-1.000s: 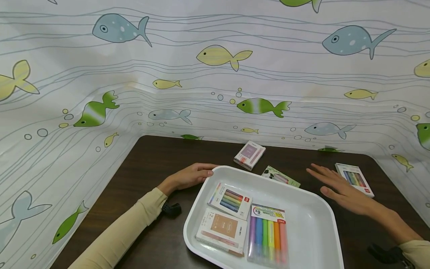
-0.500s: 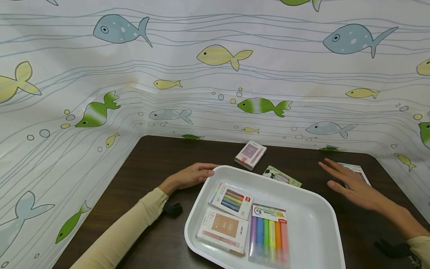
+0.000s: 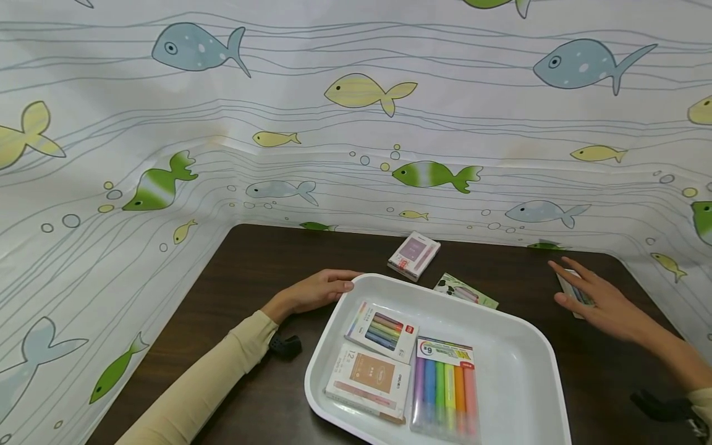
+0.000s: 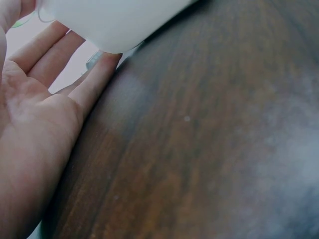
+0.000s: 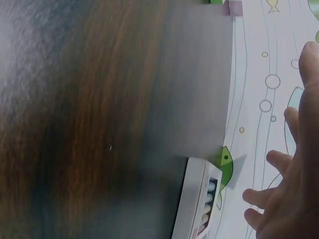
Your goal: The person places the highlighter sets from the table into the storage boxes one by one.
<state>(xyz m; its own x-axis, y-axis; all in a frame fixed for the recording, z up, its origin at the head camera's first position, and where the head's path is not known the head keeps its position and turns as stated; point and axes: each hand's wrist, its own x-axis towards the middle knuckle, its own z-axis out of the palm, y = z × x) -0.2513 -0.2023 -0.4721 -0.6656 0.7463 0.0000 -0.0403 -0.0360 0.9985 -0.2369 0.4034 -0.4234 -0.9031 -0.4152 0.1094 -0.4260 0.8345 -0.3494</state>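
Observation:
My left hand holds the far left corner of a white tray, its thumb at the rim and its fingers behind the corner. In the left wrist view, the fingers reach past the tray's outer wall. My right hand is spread with nothing in it, over a white box with coloured sticks in its window, which it partly hides. The right wrist view has that box on the table, with the fingers apart from it.
Inside the tray lie a pack of coloured markers, a white box with a brown panel and a box of coloured sticks. Beyond it are a purple-panelled box and a green panda box. A fish-print curtain borders the table.
My right hand has moved to the right, from beside the white box to over it, and covers part of it. The left hand and the tray have stayed put.

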